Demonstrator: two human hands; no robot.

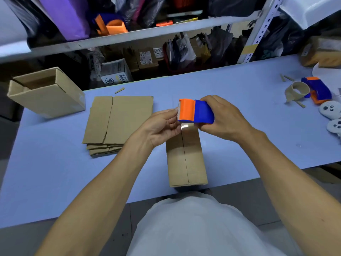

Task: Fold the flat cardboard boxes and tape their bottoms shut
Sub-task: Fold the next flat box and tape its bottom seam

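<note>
Blue bench [55, 172] under cluttered shelves. Right hand [224, 120] wraps the blue-orange tape dispenser [195, 112] at frame centre, wrist bent inward. Left hand [162, 128] pinches the tape end [185, 126] at its toothed edge, over the far end of the folded box [186, 159]. Flat cardboard stack [118, 124] left of the hands; assembled box [46, 93] upper left.
</note>
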